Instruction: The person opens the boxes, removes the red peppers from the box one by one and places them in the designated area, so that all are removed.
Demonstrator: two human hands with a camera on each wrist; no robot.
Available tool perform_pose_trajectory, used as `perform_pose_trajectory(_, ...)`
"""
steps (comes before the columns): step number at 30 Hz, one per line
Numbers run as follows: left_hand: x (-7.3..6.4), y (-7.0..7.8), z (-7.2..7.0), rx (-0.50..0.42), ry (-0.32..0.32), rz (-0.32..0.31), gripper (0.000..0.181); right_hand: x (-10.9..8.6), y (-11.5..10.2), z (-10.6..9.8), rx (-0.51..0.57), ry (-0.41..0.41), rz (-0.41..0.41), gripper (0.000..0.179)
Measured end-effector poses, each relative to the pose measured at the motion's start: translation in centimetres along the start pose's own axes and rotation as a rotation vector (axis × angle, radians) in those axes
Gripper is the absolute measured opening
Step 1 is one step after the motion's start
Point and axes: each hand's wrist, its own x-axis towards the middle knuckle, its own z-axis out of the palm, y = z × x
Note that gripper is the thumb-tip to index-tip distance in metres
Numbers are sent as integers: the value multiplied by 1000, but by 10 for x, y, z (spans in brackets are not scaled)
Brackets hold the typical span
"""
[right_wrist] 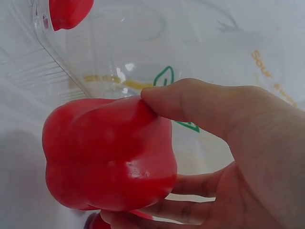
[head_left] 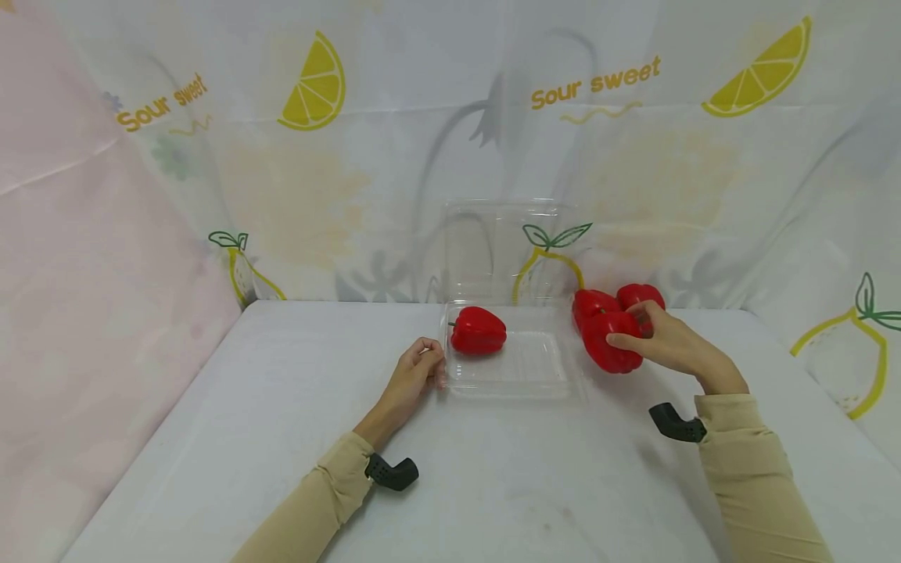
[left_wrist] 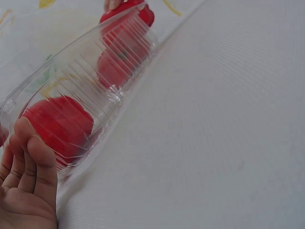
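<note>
My right hand (head_left: 665,340) grips a red bell pepper (head_left: 611,342) between thumb and fingers, just right of a clear plastic clamshell container (head_left: 521,391). In the right wrist view the held pepper (right_wrist: 109,157) shows its lobed end, the thumb on one side and fingers underneath. My left hand (head_left: 417,367) pinches the container's left edge; in the left wrist view its fingers (left_wrist: 35,148) lie against the ribbed wall. One red bell pepper (head_left: 479,331) lies on its side in the container's left part, its stem pointing left. The lid (head_left: 503,242) stands raised at the back.
Two more red bell peppers sit behind the held one: a nearer pepper (head_left: 590,303) and a farther pepper (head_left: 640,295). The white table (head_left: 338,344) ends at a printed curtain (head_left: 394,156) behind the container. A pink cloth (head_left: 91,274) hangs at the left.
</note>
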Motion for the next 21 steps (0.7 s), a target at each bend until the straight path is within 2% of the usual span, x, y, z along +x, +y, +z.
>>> perform_pose_trajectory(21,-1,0,0,-7,-8,8,6,6,11,4,-29,-40,21,80)
